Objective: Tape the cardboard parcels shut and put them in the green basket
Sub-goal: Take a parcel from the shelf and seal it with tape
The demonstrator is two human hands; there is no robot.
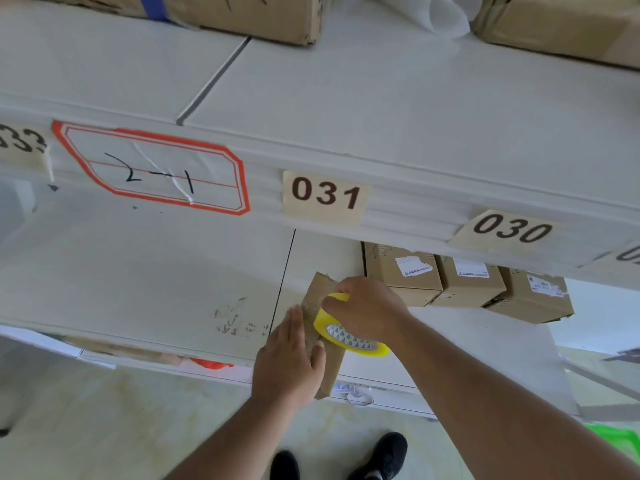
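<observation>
A long cardboard parcel [320,289] lies on the white lower shelf [173,278], its near end past the shelf's front edge. My left hand [289,362] lies flat along its near part, fingers straight, thumb on top. My right hand [367,306] grips a yellow tape roll [349,339] held against the parcel's top right side. Three more small cardboard parcels [467,282] with white labels stand in a row further back on the shelf, to the right. A corner of the green basket [616,441] shows on the floor at the lower right.
An upper shelf [346,109] juts out overhead with tags 031 and 030 and a red-bordered label. Large cardboard boxes [242,12] sit on top of it. My black shoes [381,459] stand on the pale floor below.
</observation>
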